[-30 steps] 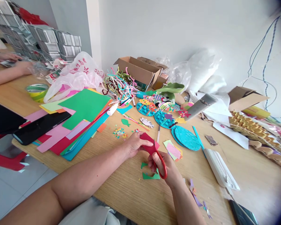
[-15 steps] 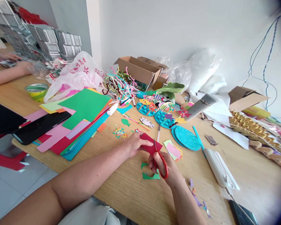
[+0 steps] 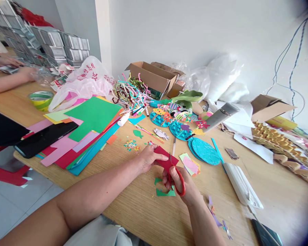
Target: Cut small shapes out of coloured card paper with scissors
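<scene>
My left hand (image 3: 149, 159) pinches a piece of red paper (image 3: 164, 151) between thumb and fingers. In my right hand (image 3: 183, 186) is a pair of scissors (image 3: 180, 184) with red handles, fingers through the loops, its blades at the paper's right part. Green paper scraps (image 3: 165, 192) lie on the table just below the hands. A green paper fish (image 3: 138, 133), a white drawn fish (image 3: 161, 133) and a heap of tiny paper bits (image 3: 131, 145) lie beyond my left hand. Small paper pieces (image 3: 190, 164) rest right of the red paper.
Coloured paper sheets (image 3: 94, 112) and a black phone (image 3: 46, 138) lie left. Behind are pipe cleaners (image 3: 130, 89), a cardboard box (image 3: 151, 77) and blue discs (image 3: 205, 151) near paper fish. A power strip (image 3: 242, 184) lies right. Another person's hand (image 3: 25, 73) works at far left.
The scissors blades have shifted very slightly against the red paper. My two hands stay nearly in place, and the rest looks the same.
</scene>
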`<state>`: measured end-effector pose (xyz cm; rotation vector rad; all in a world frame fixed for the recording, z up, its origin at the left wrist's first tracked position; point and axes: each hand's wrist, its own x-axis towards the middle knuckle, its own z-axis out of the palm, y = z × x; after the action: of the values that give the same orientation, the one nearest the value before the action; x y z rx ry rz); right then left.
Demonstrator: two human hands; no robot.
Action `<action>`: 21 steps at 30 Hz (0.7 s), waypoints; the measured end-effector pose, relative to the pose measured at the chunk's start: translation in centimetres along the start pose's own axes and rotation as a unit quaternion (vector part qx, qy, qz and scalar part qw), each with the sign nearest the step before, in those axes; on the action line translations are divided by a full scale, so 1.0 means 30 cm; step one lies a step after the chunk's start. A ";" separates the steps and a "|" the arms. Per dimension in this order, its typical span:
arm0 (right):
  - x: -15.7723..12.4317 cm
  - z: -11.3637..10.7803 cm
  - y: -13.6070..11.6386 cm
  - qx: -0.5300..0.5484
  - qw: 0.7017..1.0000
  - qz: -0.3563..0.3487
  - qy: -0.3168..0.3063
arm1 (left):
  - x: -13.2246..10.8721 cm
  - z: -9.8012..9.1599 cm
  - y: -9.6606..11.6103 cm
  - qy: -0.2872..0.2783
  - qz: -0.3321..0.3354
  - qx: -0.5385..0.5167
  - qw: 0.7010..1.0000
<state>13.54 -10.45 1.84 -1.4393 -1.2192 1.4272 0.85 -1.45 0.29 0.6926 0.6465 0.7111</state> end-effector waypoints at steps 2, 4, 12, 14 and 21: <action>0.000 -0.002 0.003 -0.004 1.000 0.001 0.002 | -0.001 0.002 0.001 0.003 -0.002 0.001 1.000; -0.001 -0.003 0.005 -0.006 1.000 0.001 0.003 | -0.002 0.003 0.004 0.005 -0.004 -0.001 1.000; -0.006 0.006 -0.009 0.017 1.000 0.008 -0.002 | 0.000 -0.004 0.002 -0.002 -0.009 0.019 1.000; -0.007 0.008 -0.015 0.020 1.000 0.010 -0.005 | 0.000 -0.006 0.001 -0.004 -0.010 0.020 1.000; -0.004 0.006 -0.011 0.010 1.000 0.009 -0.001 | -0.001 -0.004 -0.002 -0.008 -0.014 0.004 1.000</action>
<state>13.33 -10.51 2.17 -1.4397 -1.1917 1.4493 0.76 -1.46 0.19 0.6954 0.6431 0.6772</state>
